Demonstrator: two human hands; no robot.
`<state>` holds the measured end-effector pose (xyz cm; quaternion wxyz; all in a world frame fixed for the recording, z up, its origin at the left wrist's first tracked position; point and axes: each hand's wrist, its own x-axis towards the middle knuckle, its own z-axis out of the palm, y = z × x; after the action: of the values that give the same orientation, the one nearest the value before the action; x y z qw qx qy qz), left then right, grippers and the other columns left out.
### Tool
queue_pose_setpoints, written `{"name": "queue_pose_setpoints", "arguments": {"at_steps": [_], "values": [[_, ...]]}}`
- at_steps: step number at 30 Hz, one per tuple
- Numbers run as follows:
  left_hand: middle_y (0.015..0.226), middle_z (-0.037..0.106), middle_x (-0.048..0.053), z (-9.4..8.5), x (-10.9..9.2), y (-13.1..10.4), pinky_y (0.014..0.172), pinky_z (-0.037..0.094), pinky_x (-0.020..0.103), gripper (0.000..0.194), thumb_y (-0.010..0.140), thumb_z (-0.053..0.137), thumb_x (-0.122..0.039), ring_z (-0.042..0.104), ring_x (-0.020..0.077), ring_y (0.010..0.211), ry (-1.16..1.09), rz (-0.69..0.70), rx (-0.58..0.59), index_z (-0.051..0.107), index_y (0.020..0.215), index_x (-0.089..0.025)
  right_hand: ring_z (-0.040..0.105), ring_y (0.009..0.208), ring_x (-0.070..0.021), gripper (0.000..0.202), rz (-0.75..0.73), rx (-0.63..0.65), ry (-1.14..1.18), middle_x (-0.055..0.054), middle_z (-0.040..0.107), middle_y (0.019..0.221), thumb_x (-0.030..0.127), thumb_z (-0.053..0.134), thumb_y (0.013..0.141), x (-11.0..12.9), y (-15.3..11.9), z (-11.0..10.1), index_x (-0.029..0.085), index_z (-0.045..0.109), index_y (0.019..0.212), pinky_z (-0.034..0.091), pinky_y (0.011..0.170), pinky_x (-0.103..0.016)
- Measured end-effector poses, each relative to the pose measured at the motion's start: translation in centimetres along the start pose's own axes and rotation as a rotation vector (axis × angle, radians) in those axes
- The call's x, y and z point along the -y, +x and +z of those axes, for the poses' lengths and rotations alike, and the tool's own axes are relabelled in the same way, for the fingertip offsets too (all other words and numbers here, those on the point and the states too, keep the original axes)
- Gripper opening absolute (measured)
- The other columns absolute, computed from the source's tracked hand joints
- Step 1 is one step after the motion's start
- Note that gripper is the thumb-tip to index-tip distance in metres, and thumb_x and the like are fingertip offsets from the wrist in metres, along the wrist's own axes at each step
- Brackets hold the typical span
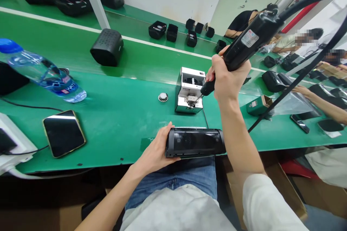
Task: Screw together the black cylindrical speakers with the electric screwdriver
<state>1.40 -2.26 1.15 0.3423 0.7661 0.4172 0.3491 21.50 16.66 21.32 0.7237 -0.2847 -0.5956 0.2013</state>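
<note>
My left hand is closed around the left end of a black speaker housing at the table's front edge. My right hand grips a black electric screwdriver, its cable running up to the right. The screwdriver's tip points down and left, at the front of a white screw feeder; whether it touches a screw there is too small to tell. Left of the feeder lies a small round speaker driver on the green mat.
On the left are a water bottle, a phone and a white power strip. A black speaker shell stands beside a post. Several more shells line the back. A green box sits at right, near co-workers.
</note>
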Motion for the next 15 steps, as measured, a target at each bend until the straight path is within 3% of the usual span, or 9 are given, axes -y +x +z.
{"name": "queue_pose_setpoints", "arguments": {"at_steps": [5, 7, 9, 12, 15], "values": [[0.171, 0.04, 0.021, 0.0, 0.0, 0.2, 0.129, 0.045, 0.07, 0.147, 0.082, 0.098, -0.021, 0.044, 0.0453, 0.162, 0.015, 0.022, 0.003, -0.011, 0.179, -0.04, 0.042, 0.044, -0.0096, 0.04, 0.102, 0.078, -0.065, 0.009, 0.046, 0.059, 0.056, 0.088, 0.086, 2.6, -0.5, -1.4, 0.033, 0.056, 0.086, 0.041, 0.042, -0.032], [0.171, 0.041, 0.021, 0.0, 0.1, 0.2, 0.129, 0.045, 0.069, 0.148, 0.082, 0.098, -0.021, 0.045, 0.0452, 0.161, 0.021, 0.03, 0.0, -0.011, 0.179, -0.039, 0.042, 0.043, -0.0108, 0.031, 0.123, 0.093, -0.042, 0.01, 0.045, 0.055, 0.044, 0.088, 0.084, 5.5, -1.1, -2.0, 0.034, 0.059, 0.085, 0.04, 0.041, -0.033], [0.17, 0.042, 0.021, 0.0, 0.2, 0.3, 0.129, 0.045, 0.069, 0.145, 0.084, 0.097, -0.024, 0.046, 0.0446, 0.16, 0.022, 0.048, -0.003, -0.011, 0.179, -0.038, 0.038, 0.041, -0.0107, 0.019, 0.115, 0.02, 0.028, 0.01, 0.043, 0.053, 0.026, 0.081, 0.079, 9.3, -2.0, -2.8, 0.031, 0.063, 0.085, 0.034, 0.039, -0.032], [0.171, 0.042, 0.021, 0.0, 0.4, 0.3, 0.13, 0.044, 0.069, 0.14, 0.087, 0.095, -0.029, 0.046, 0.0441, 0.159, 0.02, 0.07, -0.01, -0.01, 0.18, -0.036, 0.028, 0.04, -0.008, 0.022, 0.194, -0.096, 0.062, 0.012, 0.04, 0.053, 0.011, 0.068, 0.069, 15.2, -3.5, -4.8, 0.027, 0.062, 0.083, 0.026, 0.036, -0.028], [0.171, 0.042, 0.021, -0.1, 0.7, 0.3, 0.129, 0.044, 0.068, 0.14, 0.087, 0.095, -0.032, 0.046, 0.0441, 0.16, 0.02, 0.069, -0.01, -0.008, 0.181, -0.036, 0.029, 0.034, -0.0075, 0.027, 0.355, 0.016, -0.076, 0.013, 0.045, 0.051, 0.01, 0.078, 0.072, 18.8, -5.0, -8.0, 0.028, 0.06, 0.08, 0.031, 0.031, -0.027]]}}
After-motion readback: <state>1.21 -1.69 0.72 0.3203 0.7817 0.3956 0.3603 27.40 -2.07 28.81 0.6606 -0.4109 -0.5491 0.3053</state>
